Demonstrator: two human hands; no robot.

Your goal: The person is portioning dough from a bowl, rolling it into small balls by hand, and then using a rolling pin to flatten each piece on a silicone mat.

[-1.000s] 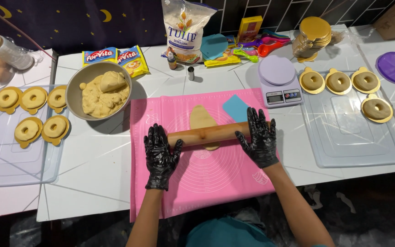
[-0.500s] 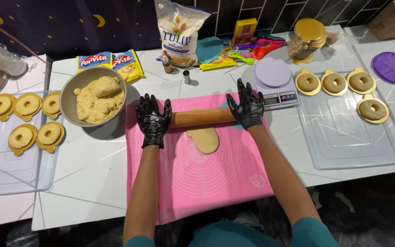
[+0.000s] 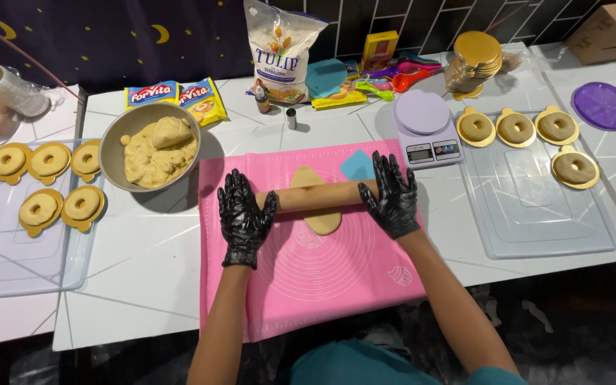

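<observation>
Grey bowl [image 3: 117, 135], at 10 o'clock from the hands: holds a mound of pale dough [image 3: 158, 146].
Clear tray [image 3: 16, 249], at 9 o'clock: five ring-shaped pastries on gold boards.
Second clear tray [image 3: 536, 214], at 3 o'clock: four more ring pastries along its far and right edges.
Pink mat [image 3: 308, 285], centre: carries a flattened dough piece [image 3: 320, 217] with a wooden rolling pin [image 3: 315, 196] lying across it.
Left hand [image 3: 242, 217], black-gloved: fingers spread flat, pressing the pin's left end.
Right hand [image 3: 393, 194], black-gloved: likewise flat on the right end, not curled round.
Kitchen scale [image 3: 428, 132] at 1 o'clock; flour bag [image 3: 279, 50] at 12 o'clock.
</observation>
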